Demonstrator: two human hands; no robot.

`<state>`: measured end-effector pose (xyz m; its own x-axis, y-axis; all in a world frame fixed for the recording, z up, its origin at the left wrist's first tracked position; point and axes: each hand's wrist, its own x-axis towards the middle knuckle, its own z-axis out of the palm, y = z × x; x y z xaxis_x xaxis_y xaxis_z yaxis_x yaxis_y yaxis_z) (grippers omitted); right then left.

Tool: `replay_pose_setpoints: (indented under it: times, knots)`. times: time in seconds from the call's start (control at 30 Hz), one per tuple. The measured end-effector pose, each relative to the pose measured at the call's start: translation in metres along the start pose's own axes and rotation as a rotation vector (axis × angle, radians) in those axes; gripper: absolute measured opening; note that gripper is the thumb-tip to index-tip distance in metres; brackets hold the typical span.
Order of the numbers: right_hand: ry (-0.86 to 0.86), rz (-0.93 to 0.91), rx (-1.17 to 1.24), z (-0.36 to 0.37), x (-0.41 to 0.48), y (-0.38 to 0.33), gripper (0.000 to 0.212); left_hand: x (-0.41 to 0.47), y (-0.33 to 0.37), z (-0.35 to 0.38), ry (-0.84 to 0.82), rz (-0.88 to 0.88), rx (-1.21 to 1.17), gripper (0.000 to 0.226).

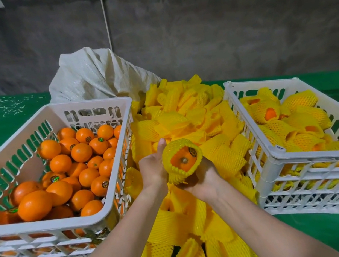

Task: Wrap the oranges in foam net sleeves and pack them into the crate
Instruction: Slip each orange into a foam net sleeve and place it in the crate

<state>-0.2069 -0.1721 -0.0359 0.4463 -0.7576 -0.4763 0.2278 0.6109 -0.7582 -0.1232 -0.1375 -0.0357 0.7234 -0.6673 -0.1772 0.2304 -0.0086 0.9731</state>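
A green table [1,105] carries two white crates, one on each side of a heap of yellow foam net sleeves [194,110]. Left of the heap, the supply crate [82,104] holds about thirty visible bare oranges [81,153], so most of the work appears to remain. Right of the heap, the packing crate [264,83] shows roughly a dozen wrapped oranges [304,125]. Over the heap, the left hand [152,170] and right hand [205,181] each keep a closed grip on one orange [183,160], sleeved except for its stem end.

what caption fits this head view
Left hand and right hand hold a sleeved orange between the crate of bare oranges and the crate of wrapped ones.
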Motion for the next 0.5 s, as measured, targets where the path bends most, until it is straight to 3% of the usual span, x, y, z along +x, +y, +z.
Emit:
replay_pose_setpoints:
  times: [0.2,0.33,0.43,0.5]
  knots:
    - [0.056,0.003,-0.026,0.001,0.001,-0.003,0.023,0.007,0.004,-0.006,-0.027,-0.064,0.135,0.058]
    - [0.202,-0.251,-0.162,-0.006,0.012,-0.012,0.033,0.001,0.022,-0.015,-0.320,-0.393,-0.002,0.053]
    - [0.264,-0.511,-0.344,-0.009,0.011,-0.015,0.046,-0.002,0.024,-0.012,-0.480,-0.427,-0.085,0.045]
    - [0.245,-0.544,-0.340,-0.008,0.007,-0.016,0.042,-0.006,0.025,-0.007,-0.510,-0.412,-0.156,0.039]
